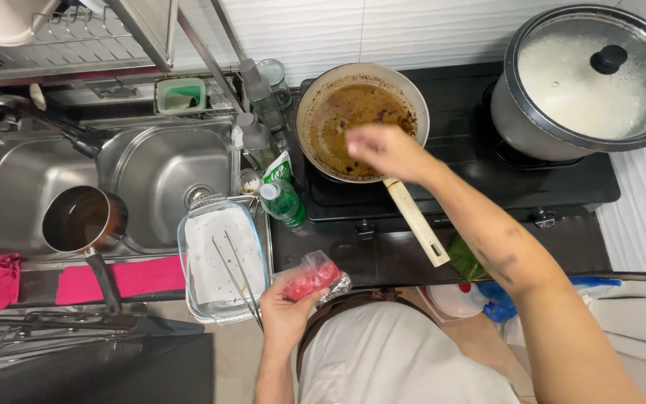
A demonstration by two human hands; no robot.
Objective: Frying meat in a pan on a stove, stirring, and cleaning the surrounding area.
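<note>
Status from where I stand: right hand (384, 150) is over the pan (362, 120), fingers bunched together, motion-blurred. Looks like a pinch being dropped in, but I can't tell if anything is between the fingertips. Left hand (284, 310) is low at the counter edge, clamped around a small clear bag (315, 277) of red stuff, bag mouth pointing up and right toward the stove.

Pan sits on the left burner of the black hob (480, 150), wooden handle toward the person. It holds only a thin brown liquid with dark residue round the wall. No solid pieces I can make out. So my read: early to mid stage, sauce or oil base is in, red contents mostly in the bag, not in the pan.

Right burner: lidded pot (588, 78), glass fogged, white underneath, probably rice well under way.

Left of the hob: glass dish (222, 258) lined with stained paper, tongs lying in it, nothing on the paper. Saucepan (84, 221) with dark liquid sits in the sink (158, 164). Green bottle (282, 200) between sink and hob.
</note>
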